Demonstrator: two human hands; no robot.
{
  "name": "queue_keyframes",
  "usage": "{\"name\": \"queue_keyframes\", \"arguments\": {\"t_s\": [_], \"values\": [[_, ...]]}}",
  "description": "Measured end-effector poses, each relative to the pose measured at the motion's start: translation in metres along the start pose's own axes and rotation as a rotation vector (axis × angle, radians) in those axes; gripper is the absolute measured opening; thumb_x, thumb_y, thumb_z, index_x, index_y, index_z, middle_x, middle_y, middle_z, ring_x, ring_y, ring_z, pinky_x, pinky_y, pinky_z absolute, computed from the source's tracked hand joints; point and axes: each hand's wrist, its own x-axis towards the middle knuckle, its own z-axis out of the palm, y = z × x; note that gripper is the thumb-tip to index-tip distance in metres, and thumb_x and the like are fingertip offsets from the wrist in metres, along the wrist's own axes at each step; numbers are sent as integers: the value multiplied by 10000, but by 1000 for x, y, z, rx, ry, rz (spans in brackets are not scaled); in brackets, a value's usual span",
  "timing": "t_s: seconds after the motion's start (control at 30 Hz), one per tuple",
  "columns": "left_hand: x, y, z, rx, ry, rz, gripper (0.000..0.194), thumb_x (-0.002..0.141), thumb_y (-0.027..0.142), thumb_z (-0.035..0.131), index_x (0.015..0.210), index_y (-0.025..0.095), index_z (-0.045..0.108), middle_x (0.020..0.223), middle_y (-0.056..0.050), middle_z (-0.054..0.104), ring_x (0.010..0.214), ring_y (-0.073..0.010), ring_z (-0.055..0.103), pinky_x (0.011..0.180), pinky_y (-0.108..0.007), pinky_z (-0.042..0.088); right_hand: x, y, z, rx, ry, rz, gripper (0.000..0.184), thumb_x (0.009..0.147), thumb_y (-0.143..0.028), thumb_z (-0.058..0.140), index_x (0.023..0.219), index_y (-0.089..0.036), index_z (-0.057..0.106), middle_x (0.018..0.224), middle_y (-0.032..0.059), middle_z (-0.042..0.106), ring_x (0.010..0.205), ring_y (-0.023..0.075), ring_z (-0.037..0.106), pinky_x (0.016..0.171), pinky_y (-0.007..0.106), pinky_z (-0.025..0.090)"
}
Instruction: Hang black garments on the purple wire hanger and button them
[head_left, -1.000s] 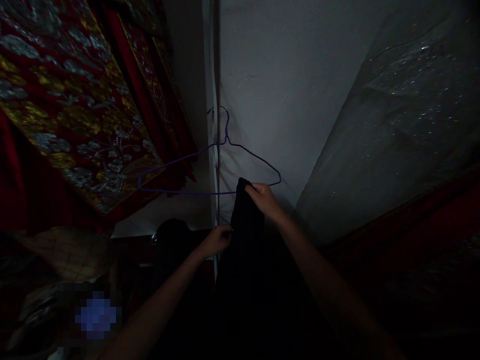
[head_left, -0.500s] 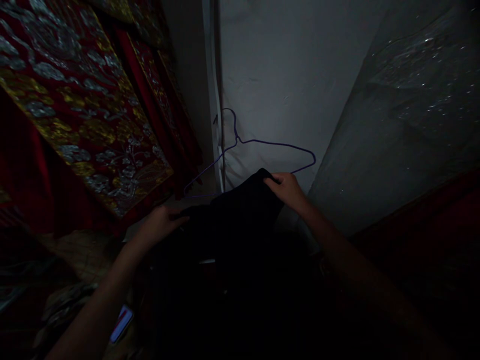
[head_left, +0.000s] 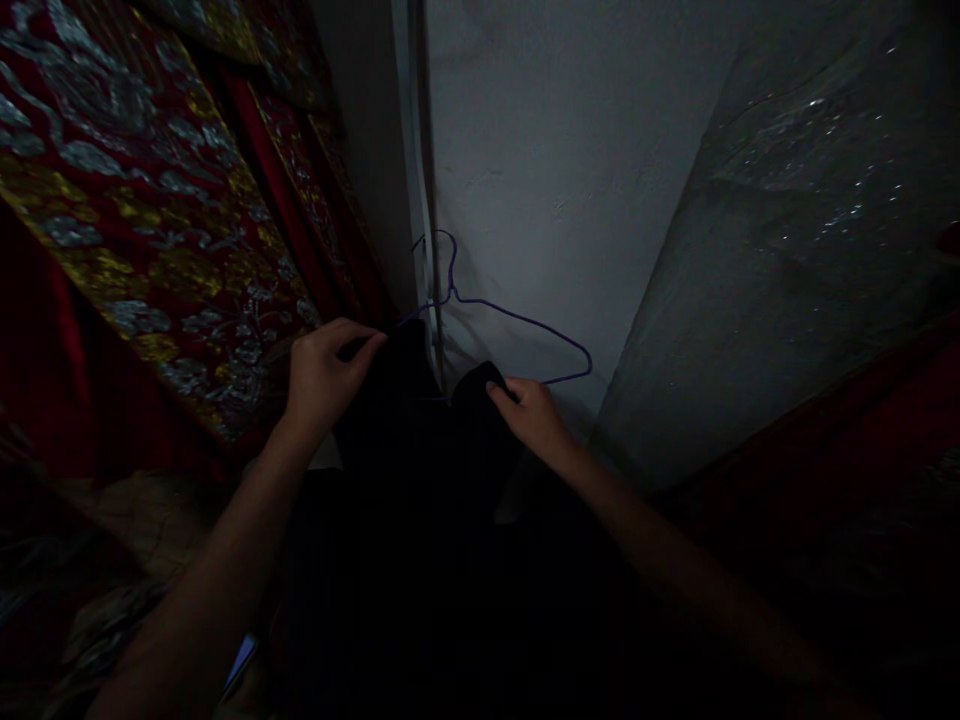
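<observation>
A black garment (head_left: 420,470) hangs between my hands, its lower part lost in the dark. My left hand (head_left: 328,372) pinches its upper left edge, raised in front of the hanger's left arm. On the other side, my right hand (head_left: 532,408) has thumb and fingers closed on the upper right edge, close below the hanger's lower bar. A purple wire hanger (head_left: 517,315) hangs at a narrow pale strip by the wall. The garment covers much of the hanger's left side; whether the cloth is over that arm I cannot tell.
Red cloth with gold and silver embroidery (head_left: 180,250) hangs at the left. A pale wall (head_left: 570,150) stands behind the hanger, with clear plastic sheeting (head_left: 795,230) to its right. A lit phone (head_left: 240,660) lies at the lower left.
My left hand has moved up with the garment's left edge, which now covers the hanger's left arm. My right hand has shifted slightly left and down in view, still gripping the cloth.
</observation>
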Motion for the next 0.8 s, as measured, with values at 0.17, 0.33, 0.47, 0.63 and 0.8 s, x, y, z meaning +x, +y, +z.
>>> {"name": "queue_keyframes", "arguments": {"t_s": [0.17,0.33,0.47,0.63,0.8], "values": [[21,-7,36,-71,43,79,210,886,286,643,1058,173,682,1142,-96,664,1076,-233,633,942,-343,494,-10,-3,5,9,-50,-31,429,929,-497,461,614,-207,486,560,0,519,561,157,504,525,274,294],[14,-30,48,-99,-201,18,272,973,365,514,1123,203,671,1036,-57,750,916,-213,704,836,-297,505,-12,2,-24,-25,115,-130,307,951,-404,468,959,-202,697,852,61,726,796,232,673,705,315,486],[8,-22,34,-36,-170,11,324,965,432,521,1030,193,729,996,-45,777,850,-213,717,780,-276,497,-2,6,-71,-79,523,-222,492,910,-382,565,1370,-206,580,1378,133,622,1122,266,655,929,391,523],[16,-14,19,6,-204,28,372,966,452,502,923,173,744,832,-32,754,721,-192,679,682,-269,457,39,5,-128,59,44,16,440,785,-595,703,811,-158,753,745,105,726,734,267,704,657,375,552],[17,-24,14,29,-198,1,393,969,468,486,869,171,724,759,-17,720,650,-169,623,627,-258,420,72,5,-126,197,-52,9,432,700,-589,770,808,-171,761,761,84,739,685,214,678,611,327,523]]}}
